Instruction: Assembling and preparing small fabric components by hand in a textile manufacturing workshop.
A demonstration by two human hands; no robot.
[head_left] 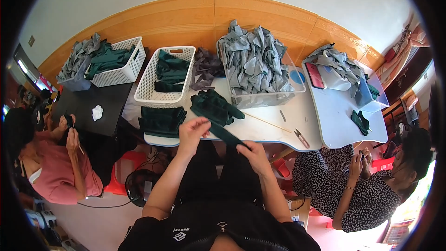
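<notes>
A dark green velvety fabric strip (226, 135) is stretched at a slant between my hands, over the table's front edge. My left hand (194, 134) pinches its upper left end between thumb and fingers. At the lower right end, my right hand (255, 156) grips the strip with the thumb on top. Just beyond lies a loose heap of green strips (213, 105) on the white table (260, 130). Left of the heap is a neat stack of folded green pieces (161, 122). Thread snips (302, 138) and a thin wooden stick (269, 122) lie to the right.
Behind the heap stand a white basket (160, 98) of green fabric and a clear bin (269, 100) piled with grey fabric. A person in pink (65, 167) works at left; another in a patterned dress (367, 200) sits at right. A fan (144, 188) stands below.
</notes>
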